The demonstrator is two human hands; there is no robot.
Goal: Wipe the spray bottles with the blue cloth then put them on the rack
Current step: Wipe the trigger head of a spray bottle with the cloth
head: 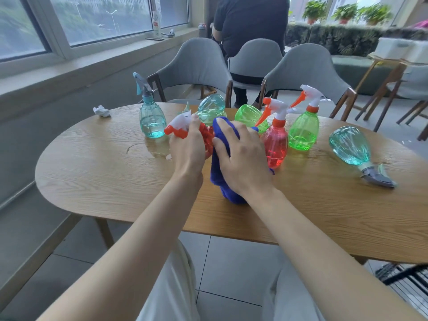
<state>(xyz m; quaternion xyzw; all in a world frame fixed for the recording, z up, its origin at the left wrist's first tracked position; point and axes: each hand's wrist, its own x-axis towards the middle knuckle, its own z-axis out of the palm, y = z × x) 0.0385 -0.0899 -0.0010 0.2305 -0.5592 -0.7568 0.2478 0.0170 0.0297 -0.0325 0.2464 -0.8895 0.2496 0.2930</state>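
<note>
Left hand (187,147) is gripping the red spray bottle (207,135); right hand (243,158) is squeezing the blue cloth (217,173) round it. Rubbing every side is best.

A crumpled tissue (102,111) lies on the wooden table (104,172) far left of the fingers (194,127); grey chairs (196,66) stand beyond them.

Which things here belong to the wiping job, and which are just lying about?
Job: left hand gripping red bottle; right hand holding cloth; upright red bottle; upright green bottle; upright teal bottle; lying green bottle; far teal bottle; right teal bottle; rack.
Lying about: tissue; chairs; potted plants.
</note>
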